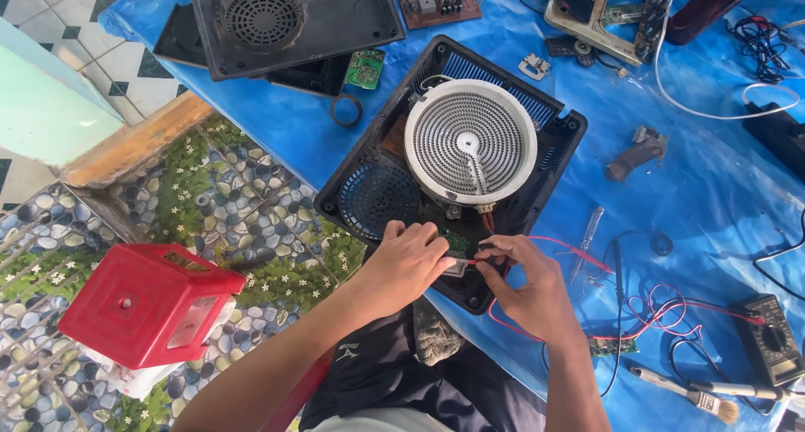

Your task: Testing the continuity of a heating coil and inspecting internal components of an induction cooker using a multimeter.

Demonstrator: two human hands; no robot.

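An opened black cooker housing lies on a blue sheet, with a round white coil heating element inside and a fan grille at its near left. My left hand rests on the housing's near edge, fingers curled on a small component next to a green circuit board. My right hand pinches a red-tipped probe with a red wire against the same spot. The two hands almost touch.
A multimeter with red and black leads lies at the right, a paintbrush near it. A screwdriver, a second black housing and circuit boards lie about. A red plastic stool stands on the patterned floor.
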